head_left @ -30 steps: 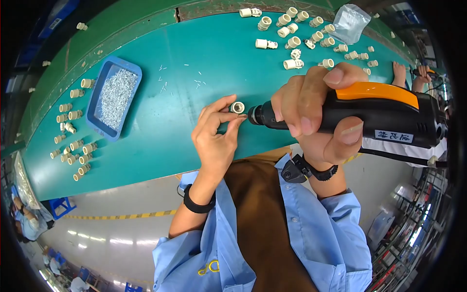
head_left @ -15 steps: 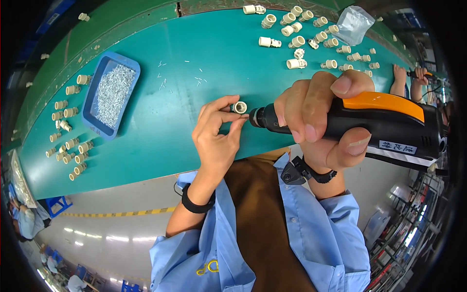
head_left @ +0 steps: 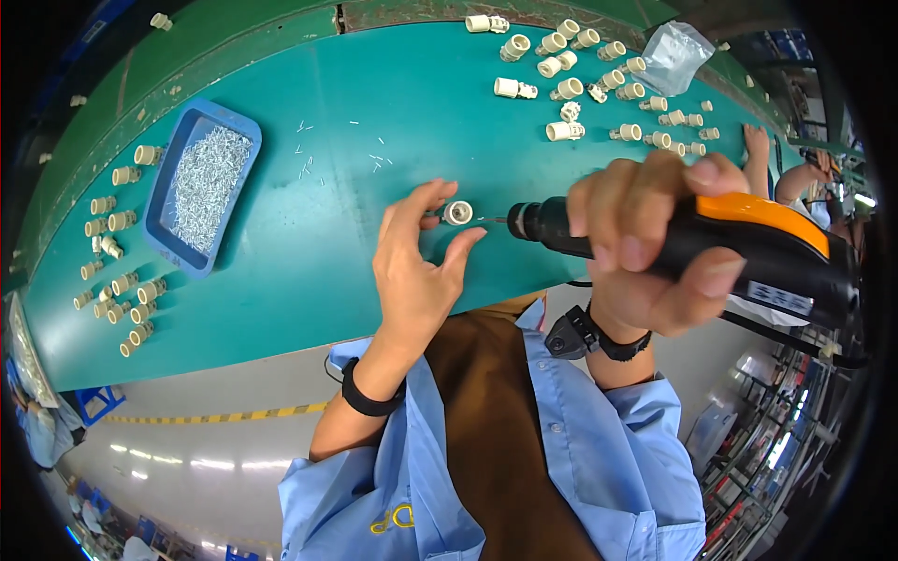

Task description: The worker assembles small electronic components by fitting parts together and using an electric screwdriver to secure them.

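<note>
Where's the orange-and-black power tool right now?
In the head view, the tool is right of centre, gripped in the right hand, its bit pointing toward the left hand.

Driver [head_left: 786,257] matt plastic; screws [head_left: 210,173] shiny metal; tabletop [head_left: 309,271] smooth.

Across the green table [head_left: 318,257]: blue tray [head_left: 183,256] upper left, cream fittings [head_left: 565,131] far left and upper right, thin pins [head_left: 354,122] scattered between!
</note>
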### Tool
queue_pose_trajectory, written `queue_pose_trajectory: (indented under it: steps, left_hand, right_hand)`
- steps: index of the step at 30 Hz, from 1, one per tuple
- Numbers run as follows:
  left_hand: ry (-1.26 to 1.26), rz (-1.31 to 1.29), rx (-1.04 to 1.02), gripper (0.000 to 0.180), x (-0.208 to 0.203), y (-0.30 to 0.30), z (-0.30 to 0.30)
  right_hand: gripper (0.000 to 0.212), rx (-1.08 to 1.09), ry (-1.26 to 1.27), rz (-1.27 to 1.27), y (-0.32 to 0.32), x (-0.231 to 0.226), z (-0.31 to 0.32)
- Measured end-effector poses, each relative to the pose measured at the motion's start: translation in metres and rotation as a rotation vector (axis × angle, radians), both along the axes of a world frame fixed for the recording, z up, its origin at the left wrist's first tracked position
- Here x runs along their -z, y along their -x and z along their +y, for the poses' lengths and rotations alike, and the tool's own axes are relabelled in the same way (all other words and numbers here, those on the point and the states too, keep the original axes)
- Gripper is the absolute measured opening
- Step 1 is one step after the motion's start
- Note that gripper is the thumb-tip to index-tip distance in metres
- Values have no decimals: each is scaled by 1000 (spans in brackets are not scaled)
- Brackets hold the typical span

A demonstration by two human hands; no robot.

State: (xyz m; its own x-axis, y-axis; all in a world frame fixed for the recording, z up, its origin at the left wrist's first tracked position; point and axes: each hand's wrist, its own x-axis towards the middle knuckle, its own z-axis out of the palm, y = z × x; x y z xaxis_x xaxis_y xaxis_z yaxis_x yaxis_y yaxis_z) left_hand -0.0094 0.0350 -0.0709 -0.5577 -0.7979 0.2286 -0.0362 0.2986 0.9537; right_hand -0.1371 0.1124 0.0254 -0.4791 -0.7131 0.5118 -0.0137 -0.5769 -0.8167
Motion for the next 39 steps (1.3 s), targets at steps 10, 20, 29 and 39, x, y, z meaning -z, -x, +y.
queue_pose_trajectory:
  steps: [10,20,29,39]
  left_hand:
    - [166,-32,34,29,12,0,-2]
    - [168,-20,17,29,10,0,-2]
    - [136,-2,26,28,9,-3,1]
    - [194,-36,17,23,5,5,-6]
  right_hand:
    - [57,-107,17,49,-4,-8,-8]
    - [52,-31,-152,71,-19,-7,-15]
    - [38,-42,-170,77,-29,-1,-19]
    - [46,-90,240,-78,-10,-26,-13]
